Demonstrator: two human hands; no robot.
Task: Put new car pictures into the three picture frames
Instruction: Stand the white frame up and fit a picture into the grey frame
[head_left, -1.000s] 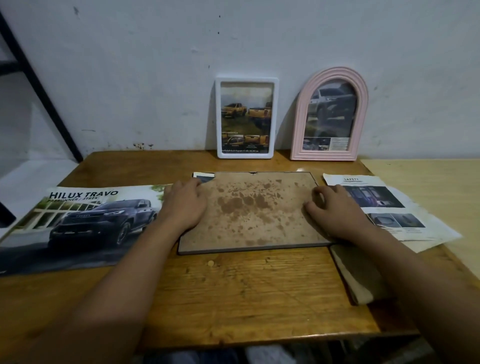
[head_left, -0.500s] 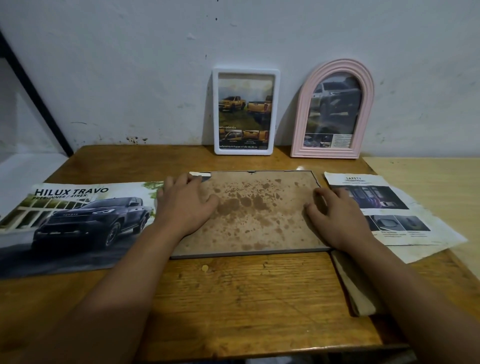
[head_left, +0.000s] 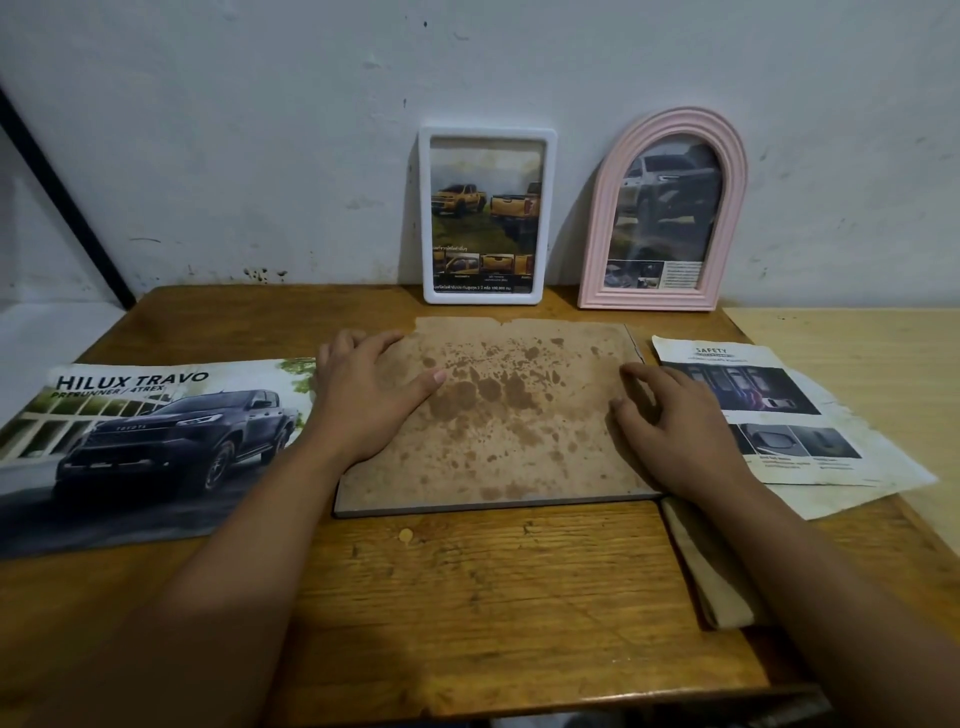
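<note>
Wooden table (head_left: 467, 597) against wall. Centre, near back edge: large frame (head_left: 498, 415) face down, stained backing up, apparently for seating the board. Left edge: truck poster (head_left: 150, 436), likely next in. Back edge: white frame (head_left: 487, 215), pink arched frame (head_left: 662, 213), both filled, propped upright. Left hand (head_left: 363, 395) flat, pressing backing; right hand (head_left: 670, 421) relaxed, fingertips on right side, grasping nothing.
</note>
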